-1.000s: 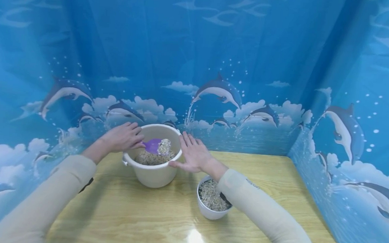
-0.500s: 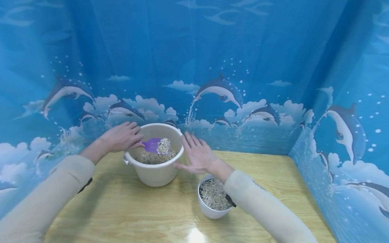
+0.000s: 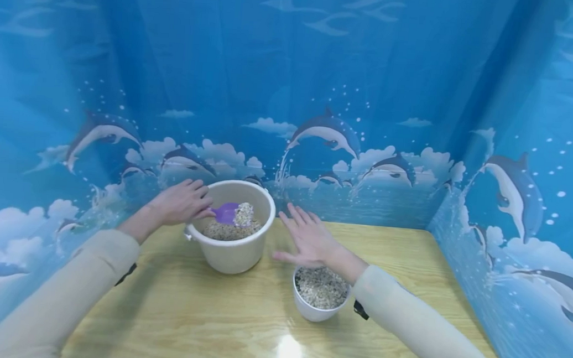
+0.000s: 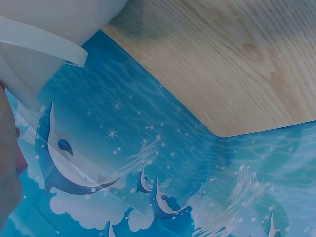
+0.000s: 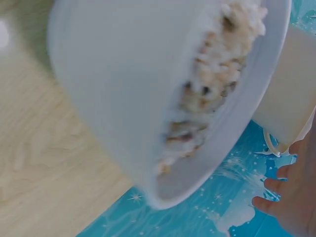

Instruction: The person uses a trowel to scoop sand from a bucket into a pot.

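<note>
the left hand (image 3: 181, 202) sits at the left rim of the cream bucket (image 3: 233, 253), fingers curled round the handle of a purple scoop (image 3: 226, 213) — its long axis runs left to right, blade pointing right over the grain and carrying a small heap. the bucket stands near the table's (image 3: 197, 317) back left corner, close to the dolphin-print curtain (image 3: 324, 65), with little room behind it. just right of the bucket the right hand (image 3: 309, 240) hovers with fingers straight and spread, holding nothing, apart from the rim. below it stands a white bowl (image 3: 318, 310) of grain — bare tabletop lies in front and to the right.
</note>
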Demonstrator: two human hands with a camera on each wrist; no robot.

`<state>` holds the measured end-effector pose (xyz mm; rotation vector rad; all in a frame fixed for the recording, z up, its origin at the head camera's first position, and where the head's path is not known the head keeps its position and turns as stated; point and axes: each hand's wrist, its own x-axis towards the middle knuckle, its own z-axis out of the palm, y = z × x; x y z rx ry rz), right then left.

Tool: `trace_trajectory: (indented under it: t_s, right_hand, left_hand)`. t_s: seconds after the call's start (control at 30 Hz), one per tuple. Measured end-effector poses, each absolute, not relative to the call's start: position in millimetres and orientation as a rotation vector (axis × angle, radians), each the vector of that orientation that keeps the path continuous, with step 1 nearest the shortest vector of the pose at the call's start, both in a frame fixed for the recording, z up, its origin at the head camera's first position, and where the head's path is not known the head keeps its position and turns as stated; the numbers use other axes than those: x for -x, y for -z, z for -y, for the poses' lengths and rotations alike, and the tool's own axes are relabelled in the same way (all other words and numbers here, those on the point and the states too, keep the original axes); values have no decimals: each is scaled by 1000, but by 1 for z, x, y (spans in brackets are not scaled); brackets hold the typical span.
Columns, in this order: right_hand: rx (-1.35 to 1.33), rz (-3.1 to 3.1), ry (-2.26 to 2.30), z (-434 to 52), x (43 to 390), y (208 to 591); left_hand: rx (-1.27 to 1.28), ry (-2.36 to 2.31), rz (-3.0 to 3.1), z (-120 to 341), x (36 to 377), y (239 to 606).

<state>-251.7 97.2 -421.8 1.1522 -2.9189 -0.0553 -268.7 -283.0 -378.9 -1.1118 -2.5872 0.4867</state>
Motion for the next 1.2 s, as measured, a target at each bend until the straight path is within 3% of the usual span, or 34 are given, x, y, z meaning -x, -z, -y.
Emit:
trace_trajectory:
  t_s: [1.2]
  right_hand:
    - [-1101,2724,-63,-204,201,457]
  left_hand:
    - [1297,-357,2346,248,238,374]
